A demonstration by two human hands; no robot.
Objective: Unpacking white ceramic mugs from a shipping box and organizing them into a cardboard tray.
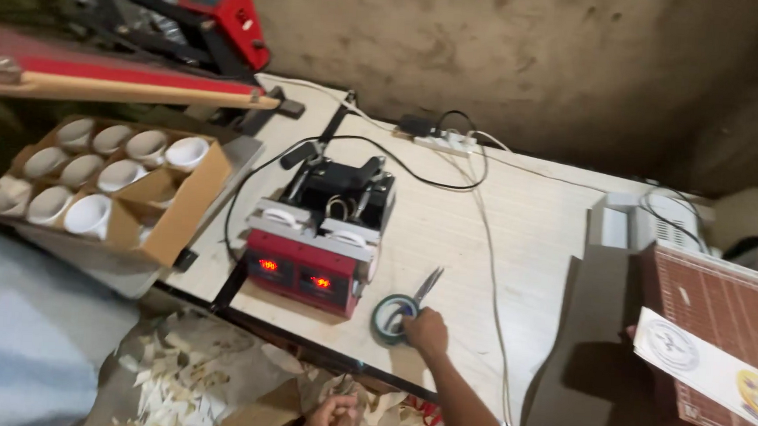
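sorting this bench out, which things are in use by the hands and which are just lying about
In hand:
- right hand on tape roll, beside scissors
- left hand, small item, unclear

Lying about:
- mug press
- box of white mugs
- power strip
- paper scraps

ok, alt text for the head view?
A person's right hand rests on a roll of tape beside scissors on a white table, next to a red mug press. The left hand is low over paper scraps; a box of white mugs sits left.
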